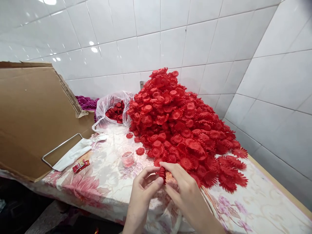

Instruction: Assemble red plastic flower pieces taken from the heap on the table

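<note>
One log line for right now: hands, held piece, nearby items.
Left hand: pinching red piece | Right hand: on same piece | Nearby: red flower pile, clear cup

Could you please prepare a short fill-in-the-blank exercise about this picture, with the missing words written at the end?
1. The left hand and the right hand have their fingers on a small item whose colour is ____.
2. In the picture, the plastic bag stands on the ____ side of the big red pile.
3. The large brown box is made of ____.

Missing words: red; left; cardboard.
</note>
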Demonstrator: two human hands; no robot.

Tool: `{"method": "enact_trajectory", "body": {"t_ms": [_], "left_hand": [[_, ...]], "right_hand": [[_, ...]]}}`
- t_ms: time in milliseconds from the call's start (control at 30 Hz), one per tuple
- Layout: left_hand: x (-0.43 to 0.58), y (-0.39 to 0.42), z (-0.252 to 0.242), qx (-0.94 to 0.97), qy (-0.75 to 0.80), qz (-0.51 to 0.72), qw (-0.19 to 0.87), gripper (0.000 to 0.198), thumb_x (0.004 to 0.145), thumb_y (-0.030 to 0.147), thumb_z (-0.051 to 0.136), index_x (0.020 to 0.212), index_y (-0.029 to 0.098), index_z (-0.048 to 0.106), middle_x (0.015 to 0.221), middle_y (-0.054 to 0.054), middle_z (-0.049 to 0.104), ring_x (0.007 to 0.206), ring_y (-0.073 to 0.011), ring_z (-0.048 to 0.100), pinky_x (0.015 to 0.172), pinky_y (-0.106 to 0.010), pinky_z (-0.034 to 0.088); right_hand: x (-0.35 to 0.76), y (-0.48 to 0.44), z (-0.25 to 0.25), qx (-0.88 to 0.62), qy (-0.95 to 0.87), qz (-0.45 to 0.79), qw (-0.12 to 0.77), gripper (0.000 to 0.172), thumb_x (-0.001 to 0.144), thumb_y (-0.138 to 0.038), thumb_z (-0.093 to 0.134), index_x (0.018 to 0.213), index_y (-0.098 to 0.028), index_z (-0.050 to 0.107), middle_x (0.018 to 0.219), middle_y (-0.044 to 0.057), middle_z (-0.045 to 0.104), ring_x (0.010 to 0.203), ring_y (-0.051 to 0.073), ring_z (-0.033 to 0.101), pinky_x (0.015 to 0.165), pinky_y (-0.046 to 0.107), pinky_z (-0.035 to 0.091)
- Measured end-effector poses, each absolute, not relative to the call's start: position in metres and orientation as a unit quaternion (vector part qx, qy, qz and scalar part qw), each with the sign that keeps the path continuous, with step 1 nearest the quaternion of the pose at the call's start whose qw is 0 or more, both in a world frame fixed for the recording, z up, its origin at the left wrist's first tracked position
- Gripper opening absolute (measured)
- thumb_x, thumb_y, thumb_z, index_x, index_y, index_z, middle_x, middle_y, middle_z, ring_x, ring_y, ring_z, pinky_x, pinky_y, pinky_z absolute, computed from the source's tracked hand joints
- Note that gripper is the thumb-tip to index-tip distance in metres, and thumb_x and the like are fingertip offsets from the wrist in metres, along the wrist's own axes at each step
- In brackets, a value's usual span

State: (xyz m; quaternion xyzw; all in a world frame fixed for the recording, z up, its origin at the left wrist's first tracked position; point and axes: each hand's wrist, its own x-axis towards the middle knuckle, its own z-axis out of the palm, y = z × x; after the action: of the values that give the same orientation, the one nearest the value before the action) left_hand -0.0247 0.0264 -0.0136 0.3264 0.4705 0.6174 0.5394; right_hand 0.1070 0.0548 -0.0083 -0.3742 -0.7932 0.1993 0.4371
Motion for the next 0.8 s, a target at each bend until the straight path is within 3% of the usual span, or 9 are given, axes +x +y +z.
{"method": "enact_trajectory", "body": {"t_ms": [100,200,400,667,800], "left_hand": [[-0.025,0.027,-0.017,0.328,0.461,0.618,0.545,0.033,0.057,0.035,0.085,0.083,0.019,0.072,0.086,-0.007,0.072,0.084,-0.0204,0.065,0.068,-0.024,0.050],[-0.025,0.028,-0.019,0.319,0.457,0.617,0.556,0.034,0.056,0.036,0.085,0.084,0.019,0.072,0.087,-0.006,0.071,0.085,-0.0205,0.065,0.069,-0.024,0.051],[-0.027,0.029,-0.023,0.305,0.457,0.599,0.582,0.035,0.056,0.039,0.085,0.082,0.019,0.072,0.085,-0.006,0.071,0.079,-0.0193,0.067,0.064,-0.023,0.052],[-0.024,0.030,-0.018,0.287,0.443,0.610,0.592,0.030,0.054,0.036,0.087,0.074,0.018,0.073,0.076,-0.002,0.071,0.069,-0.0145,0.067,0.069,-0.025,0.054],[-0.024,0.031,-0.011,0.273,0.457,0.599,0.598,0.034,0.052,0.035,0.088,0.078,0.018,0.074,0.081,-0.004,0.072,0.075,-0.0167,0.068,0.067,-0.023,0.053]], "right_hand": [[0.107,0.053,-0.009,-0.367,-0.792,0.210,0.440,0.051,0.077,-0.010,0.046,0.128,-0.013,0.050,0.127,0.013,0.062,0.118,0.023,0.058,0.098,0.038,0.050],[0.106,0.052,-0.008,-0.367,-0.782,0.292,0.412,0.052,0.079,-0.011,0.042,0.132,-0.015,0.046,0.132,0.011,0.060,0.121,0.018,0.057,0.100,0.033,0.049],[0.107,0.052,-0.001,-0.389,-0.743,0.351,0.416,0.043,0.082,-0.009,0.037,0.123,-0.013,0.050,0.118,0.011,0.069,0.113,0.014,0.063,0.090,0.023,0.054],[0.104,0.052,-0.007,-0.364,-0.751,0.222,0.505,0.024,0.084,-0.007,0.040,0.093,-0.019,0.058,0.081,0.004,0.076,0.079,0.016,0.074,0.068,0.021,0.058],[0.106,0.055,-0.009,-0.363,-0.776,0.218,0.468,0.041,0.083,-0.007,0.042,0.122,-0.018,0.052,0.102,0.008,0.075,0.092,0.018,0.072,0.080,0.029,0.058]]}}
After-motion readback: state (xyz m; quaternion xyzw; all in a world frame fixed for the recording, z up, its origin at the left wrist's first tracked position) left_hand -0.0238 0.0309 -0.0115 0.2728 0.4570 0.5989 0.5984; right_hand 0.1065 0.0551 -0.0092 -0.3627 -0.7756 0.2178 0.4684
